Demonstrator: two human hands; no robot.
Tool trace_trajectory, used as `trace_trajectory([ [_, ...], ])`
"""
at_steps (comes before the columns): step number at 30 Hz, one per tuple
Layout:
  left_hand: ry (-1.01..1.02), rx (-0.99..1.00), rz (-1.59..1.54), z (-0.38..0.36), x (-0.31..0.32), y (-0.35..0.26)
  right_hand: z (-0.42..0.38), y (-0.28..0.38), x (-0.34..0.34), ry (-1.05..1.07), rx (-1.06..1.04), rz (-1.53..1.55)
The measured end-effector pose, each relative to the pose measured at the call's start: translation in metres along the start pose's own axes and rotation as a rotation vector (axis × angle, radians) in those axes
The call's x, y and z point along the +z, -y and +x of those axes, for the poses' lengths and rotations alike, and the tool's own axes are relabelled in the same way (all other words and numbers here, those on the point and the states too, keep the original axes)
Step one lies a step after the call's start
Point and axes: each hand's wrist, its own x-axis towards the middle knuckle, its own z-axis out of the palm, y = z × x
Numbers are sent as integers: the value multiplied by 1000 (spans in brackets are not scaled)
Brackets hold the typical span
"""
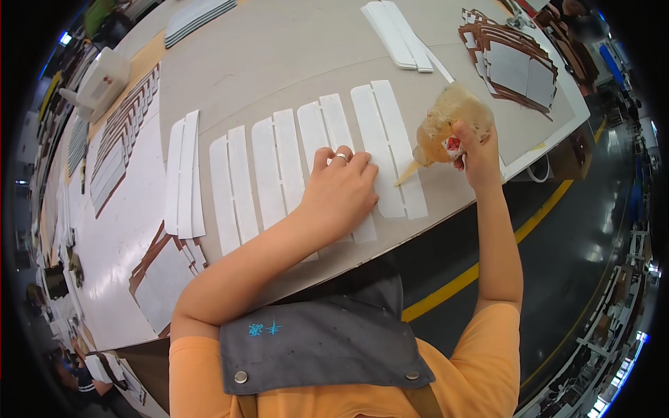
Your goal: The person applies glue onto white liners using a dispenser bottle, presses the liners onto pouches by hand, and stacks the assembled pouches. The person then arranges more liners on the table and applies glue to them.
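My right hand (481, 157) is wrapped round a cloudy, yellowish squeeze bottle (456, 115) with a red mark. Its narrow tip points down to the left, at the rightmost white strip pair (390, 150). Over the neighbouring white strips (327, 122) lies my left hand (341, 191), its fingers curled and a ring on one of them; whatever is beneath the fingertips is hidden. More narrow white pieces (279, 160) stand in a row to the left on the grey table (279, 63), each divided lengthwise by a thin line with small gaps.
Brown-edged white panels are stacked at the upper right (519, 70), fanned at the left (118, 150) and piled at the lower left (171, 275). Further white strips (397, 35) lie at the back. A white container (104, 80) stands at the upper left. The table's front edge (348, 268) is near my body.
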Motion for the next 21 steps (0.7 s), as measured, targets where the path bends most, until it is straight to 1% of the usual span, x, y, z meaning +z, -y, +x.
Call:
trace_trajectory([
  [4, -31, 13, -8, -1, 1, -1, -24, -5, -11, 2, 49, 5],
  [7, -29, 18, -23, 0, 2, -2, -32, -8, -15, 34, 86, 177],
  [10, -28, 28, 1, 0, 2, -2, -15, -2, -12, -71, 19, 300],
  [13, -43, 22, 10, 1, 5, -2, 23, 6, 2, -97, -205, 223],
  [15, -62, 28, 6, 1, 7, -1, 51, 3, 10, -95, -263, 156],
  [19, -60, 26, -12, 0, 8, -1, 92, -2, 26, -72, -323, 72],
  [21, -69, 30, -13, 0, 8, 0, 107, -8, 32, -90, -294, 51],
])
